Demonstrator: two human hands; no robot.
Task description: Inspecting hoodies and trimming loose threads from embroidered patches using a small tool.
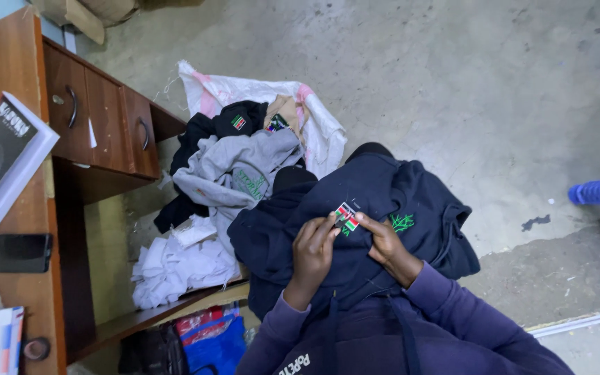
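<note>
Both hands work a small striped embroidered flag patch (346, 217) on a dark navy hooded sweatshirt (383, 201): left hand (312, 251) pinches its edge, right hand (389, 244) grips the fabric just beside.

a single head-worn camera looks steeply down from above the person's own chest, close over both hands and a dark navy garment (355, 222) on the lap. the wooden bench (8, 76) runs along the left edge, concrete floor (467, 76) fills the upper right. the frame seems slightly tilted. no second view.
</note>
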